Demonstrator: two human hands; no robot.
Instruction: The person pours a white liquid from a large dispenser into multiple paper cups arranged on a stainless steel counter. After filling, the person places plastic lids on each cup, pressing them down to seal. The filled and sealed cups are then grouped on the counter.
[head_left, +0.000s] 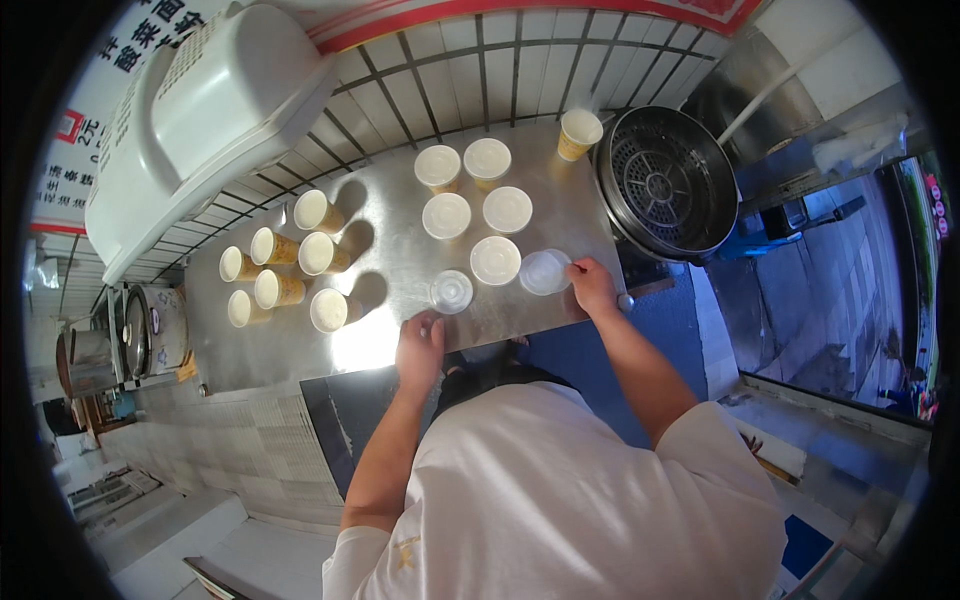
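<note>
My right hand pinches the rim of a clear round plastic lid near the table's front edge. That lid lies beside the nearest of several lidded paper cups. My left hand rests at the front edge, fingers loosely bent and apart, with nothing visible in them. Just beyond its fingertips sits another clear lid or small stack of lids. To the left stand several yellow-patterned paper cups with pale tops. At the back right is a single yellow paper cup.
A round dark steamer pan with a perforated bottom adjoins the metal table on its right. A large white plastic cover juts over the back left. A pot-like cooker stands past the left end. White tiles line the back wall.
</note>
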